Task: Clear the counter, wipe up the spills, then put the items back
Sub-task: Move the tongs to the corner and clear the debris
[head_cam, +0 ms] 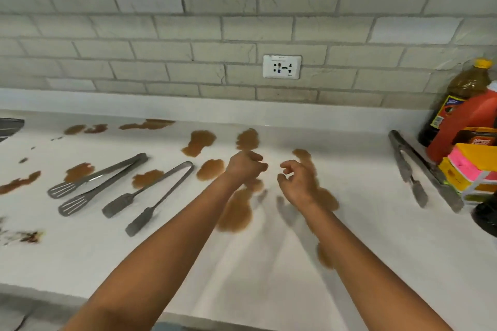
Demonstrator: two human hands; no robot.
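Two bare forearms reach forward from the bottom of the view, and we see both hands held above a white worktop [363,223], close together but not touching. The left hand [246,166] has its fingers loosely curled and holds nothing. The right hand [297,177] is likewise empty, its fingers relaxed and bent, thumb pointing toward the left hand. Neither grips anything.

Brown spills [236,209] lie scattered over the worktop, from the far left edge to just below and behind the hands; the largest puddle sits under the left wrist. More patches run along the back edge near the wall.

To the left of the hands lie two pairs of metal tongs. The slotted tongs [96,183] lie furthest left, flat ends toward us. The plain tongs [150,191] lie just beside them, nearer the hands. A third pair of tongs [419,172] lies well apart on the right.

At the right edge stand a dark bottle with a yellow cap [465,88], a red jug [462,121] touching it, and a stack of pink and yellow sponges [468,169]. A white wall socket [281,66] is set in the pale brick wall behind. At the near left lies a small heap of dark crumbs [24,236], too blurred for us to identify.
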